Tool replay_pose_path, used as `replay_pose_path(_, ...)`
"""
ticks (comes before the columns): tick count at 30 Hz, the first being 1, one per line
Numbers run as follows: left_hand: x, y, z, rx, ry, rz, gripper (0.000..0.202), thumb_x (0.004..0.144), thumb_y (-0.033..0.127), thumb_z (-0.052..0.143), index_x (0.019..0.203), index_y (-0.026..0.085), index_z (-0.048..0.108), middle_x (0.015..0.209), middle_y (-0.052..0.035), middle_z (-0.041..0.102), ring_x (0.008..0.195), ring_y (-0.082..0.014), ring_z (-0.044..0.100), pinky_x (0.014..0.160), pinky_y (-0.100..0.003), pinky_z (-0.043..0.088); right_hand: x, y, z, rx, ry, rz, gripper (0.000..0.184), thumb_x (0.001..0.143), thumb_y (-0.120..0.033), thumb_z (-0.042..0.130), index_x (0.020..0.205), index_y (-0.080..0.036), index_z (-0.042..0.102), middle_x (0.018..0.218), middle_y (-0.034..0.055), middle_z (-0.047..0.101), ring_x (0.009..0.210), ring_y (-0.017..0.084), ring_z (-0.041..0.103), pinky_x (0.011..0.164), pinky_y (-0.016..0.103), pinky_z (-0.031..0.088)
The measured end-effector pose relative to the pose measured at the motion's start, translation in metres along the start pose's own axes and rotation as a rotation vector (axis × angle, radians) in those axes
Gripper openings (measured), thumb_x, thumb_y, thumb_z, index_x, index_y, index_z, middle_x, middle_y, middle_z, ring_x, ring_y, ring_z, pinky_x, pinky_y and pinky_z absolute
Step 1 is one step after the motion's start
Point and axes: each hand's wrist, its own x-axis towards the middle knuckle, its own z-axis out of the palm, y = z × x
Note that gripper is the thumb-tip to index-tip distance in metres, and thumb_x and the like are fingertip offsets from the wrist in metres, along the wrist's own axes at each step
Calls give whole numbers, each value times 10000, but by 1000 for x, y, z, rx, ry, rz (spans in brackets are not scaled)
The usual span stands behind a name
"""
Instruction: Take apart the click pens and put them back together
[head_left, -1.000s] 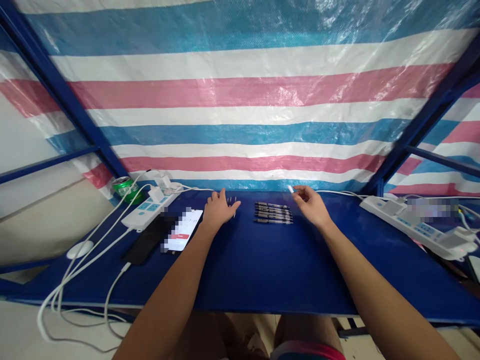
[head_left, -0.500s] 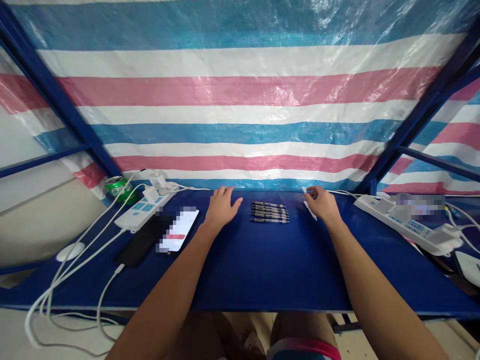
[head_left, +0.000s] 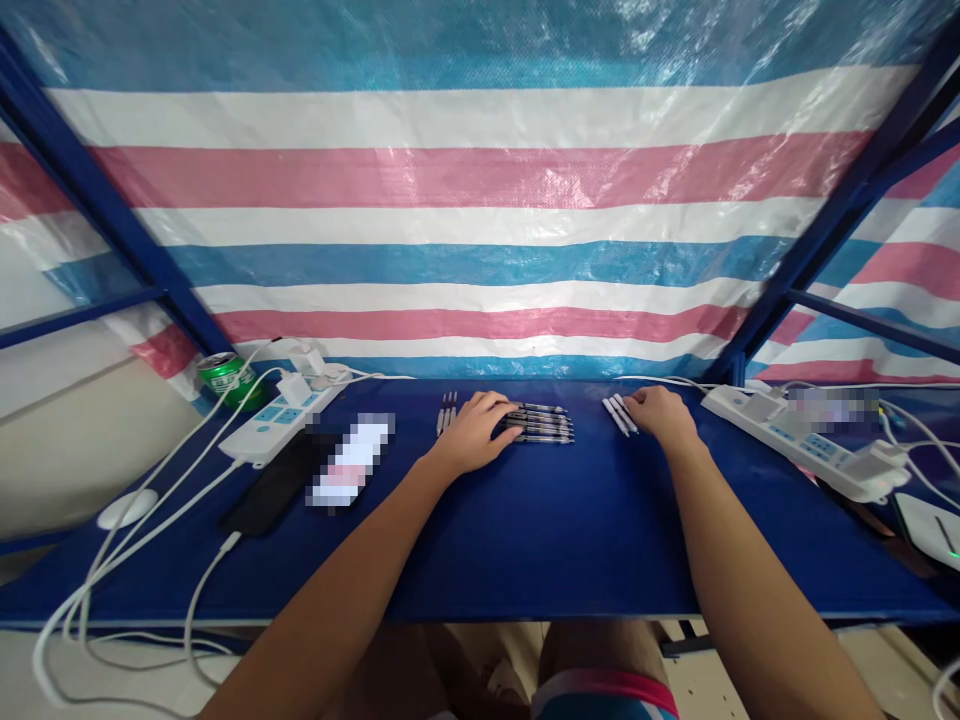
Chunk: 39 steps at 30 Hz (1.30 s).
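Several dark pens with clear barrels [head_left: 546,424] lie side by side in a stacked row at the middle of the blue table. Over their left ends rests my left hand [head_left: 474,436], its thumb and forefinger apart. Just beyond that hand stand several grey pens with dark tips [head_left: 448,411], partly covered by it. To the right, three slim white pens [head_left: 620,416] lie slanted and parallel. My right hand [head_left: 664,416] is beside the rightmost one with curled fingers close together. Whether anything is pinched in those fingertips is hidden.
On the left are a phone with a lit screen [head_left: 351,462], a black phone [head_left: 266,490], a power strip [head_left: 277,420], a green can [head_left: 227,380] and white cables. Another power strip [head_left: 806,445] lies on the right. A striped plastic sheet [head_left: 480,225] hangs behind.
My left hand has moved right and down onto the dark pens' left ends, and the grey pens behind it show. My right hand has shifted right, leaving three white pens in plain sight.
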Motion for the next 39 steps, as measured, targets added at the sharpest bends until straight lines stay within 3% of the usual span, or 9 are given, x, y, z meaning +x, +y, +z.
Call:
replay_pose_path(9,0,4,2,-51,-9,20,391,1068,469,511,1336,260,704,1359,-96,638,1259,-290,575,1145,-488,468,2,6,8,5,72,-68,245,813,-377,676,887,-221,850,799,163,764,760,319,749,731,441,574)
replay_pose_path(15,1,1,3,-39,7,13,400,1081,486,483,1316,256,711,1347,-98,638,1254,-285,577,1142,-479,466,-2,-3,2,0,90,-71,250,856,-391,678,941,-212,831,891,179,781,849,348,757,783,457,566)
replay_pose_path(18,0,1,3,-28,12,-10,433,1083,505,471,1348,245,694,1393,-108,623,1300,-292,563,1166,-486,449,-9,-22,3,105,107,-241,219,920,-343,640,982,-215,807,956,153,800,927,327,762,847,422,562)
replay_pose_path(22,-2,0,4,-21,-18,-103,530,1082,545,451,1477,230,612,1627,-112,478,1500,-317,431,1240,-501,376,-20,-53,15,332,-21,-609,228,955,-288,634,1118,-257,790,1111,85,812,1013,276,762,943,405,569)
replay_pose_path(25,-3,-1,4,-42,-88,-170,603,1075,602,427,1543,245,557,1705,-100,389,1551,-326,390,1253,-502,360,-25,-67,24,345,-82,-721,228,941,-282,670,1125,-296,803,1131,50,813,1049,289,754,990,455,571)
replay_pose_path(31,-3,-4,6,-69,-120,-195,625,1082,605,396,1571,236,524,1666,-101,459,1544,-301,416,1273,-485,336,-25,-71,28,460,-132,-708,183,924,-256,667,1019,-298,818,1052,27,821,979,271,761,968,467,583)
replay_pose_path(36,0,-2,1,-46,-35,-149,560,1090,523,442,1585,265,493,1670,-77,448,1536,-275,415,1273,-461,346,-31,-78,21,747,-138,-601,203,924,-403,696,1017,-250,793,1068,49,817,973,249,759,958,435,586)
replay_pose_path(39,2,-3,-4,-8,28,-101,474,1101,460,446,1525,284,564,1542,-69,575,1431,-268,518,1206,-442,426,-40,-85,16,939,-203,-552,325,885,-511,749,1041,-227,777,1058,67,809,960,245,749,927,415,591)
